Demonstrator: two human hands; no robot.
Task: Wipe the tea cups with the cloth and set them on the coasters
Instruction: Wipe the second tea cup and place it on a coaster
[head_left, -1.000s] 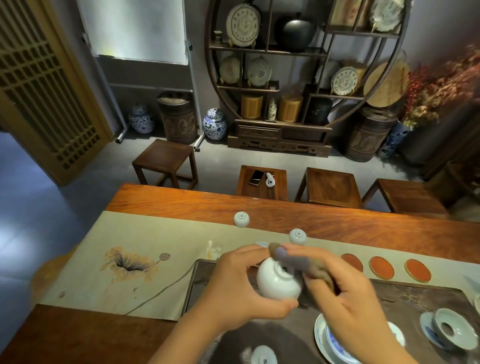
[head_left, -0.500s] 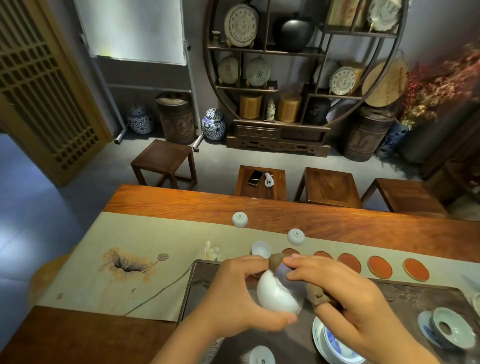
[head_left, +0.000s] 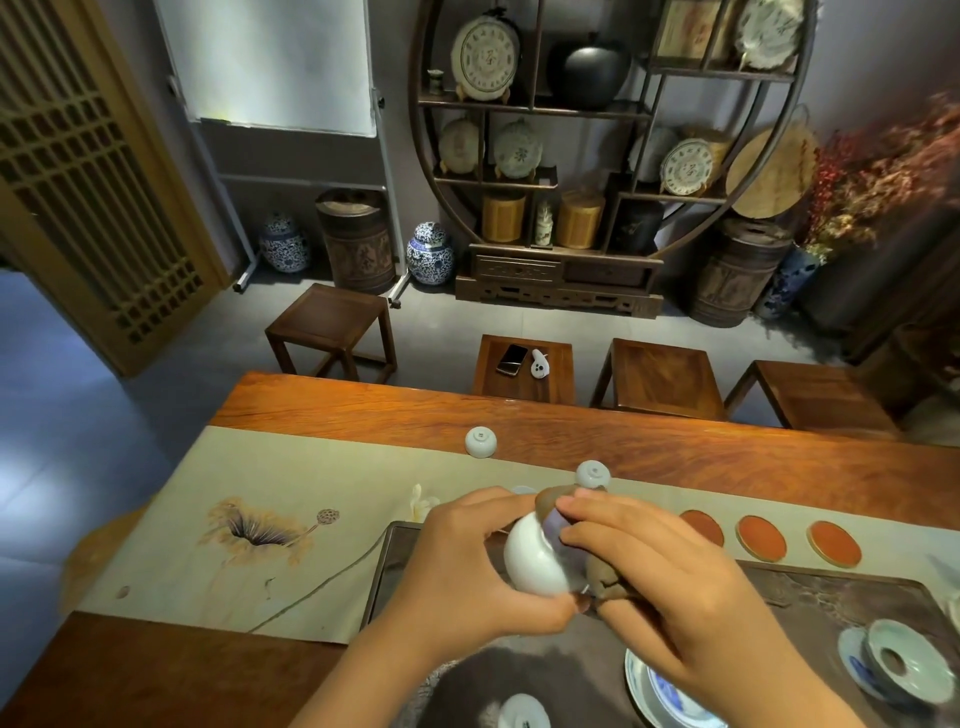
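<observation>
the left hand (head_left: 467, 566) grips a white tea cup (head_left: 535, 564) above the near-left part of the dark tea tray (head_left: 831, 597), fingers curled round the cup's side and thumb under it. the right hand (head_left: 670, 587) pinches a brown cloth (head_left: 605, 579), pressing it into the cup's mouth; a fold of cloth sticks up over the rim. beyond the tray, three orange coasters (head_left: 762, 538) lie in a row on the pale runner (head_left: 291, 519). two more white cups rest upside down beyond the tray, one on the runner's far edge (head_left: 480, 441), the other (head_left: 592, 474) just behind the hands. a blue-and-white plate (head_left: 652, 691) sits at the tray's near edge, under the right wrist.
</observation>
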